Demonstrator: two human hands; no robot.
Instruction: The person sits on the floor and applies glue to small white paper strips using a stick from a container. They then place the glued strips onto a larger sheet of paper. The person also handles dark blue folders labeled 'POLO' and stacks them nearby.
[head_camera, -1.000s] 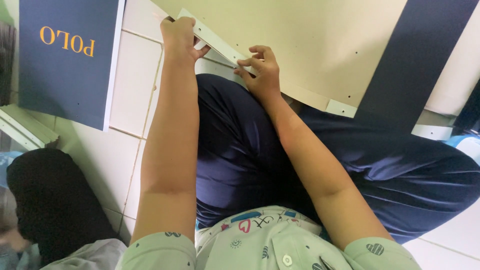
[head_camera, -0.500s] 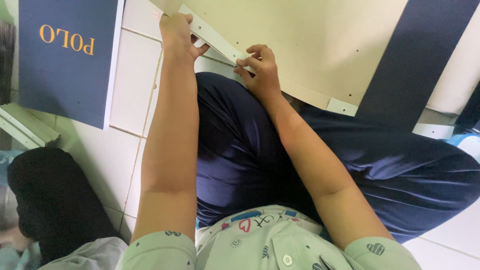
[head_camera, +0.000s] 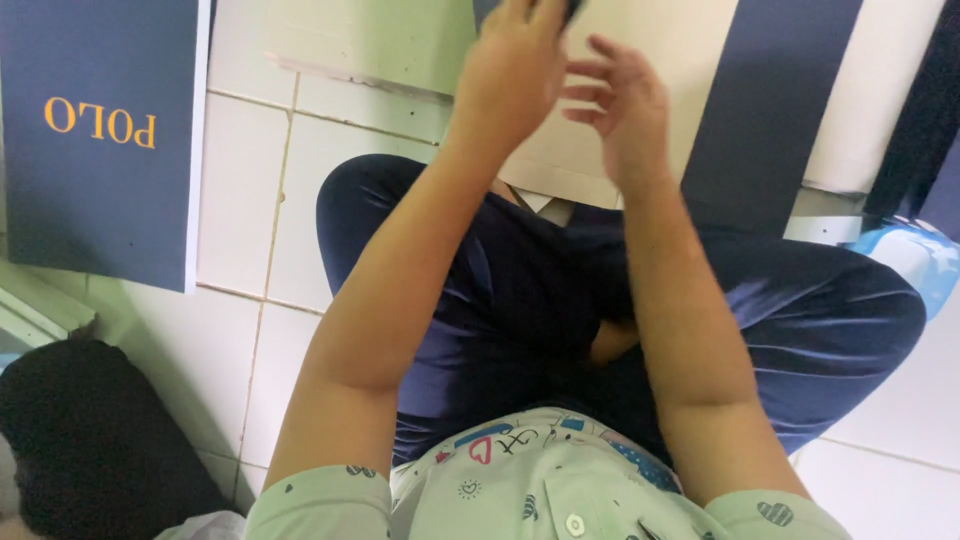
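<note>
You are sitting cross-legged on a white tiled floor (head_camera: 250, 190), and your dark blue trousers (head_camera: 560, 310) are filling the middle of the view. A large cream board (head_camera: 660, 60) with a dark blue band (head_camera: 770, 100) is lying across your knees and running off the top edge. To your left a dark blue panel (head_camera: 95, 140) with gold lettering is lying flat on the tiles, well apart from your hands. A black bag-like shape (head_camera: 90, 440) is sitting at the lower left corner, and a pale blue patterned thing (head_camera: 915, 260) is showing at the right edge.

Your forearms are crossing the board and hiding its near edge. Your left hand (head_camera: 515, 70) is hovering over the board with fingers curled around something dark at the top edge, mostly cut off; you cannot tell what that grip has. Your right hand (head_camera: 625, 105) is hanging just beside it, fingers loosely spread, its grip holding nothing.
</note>
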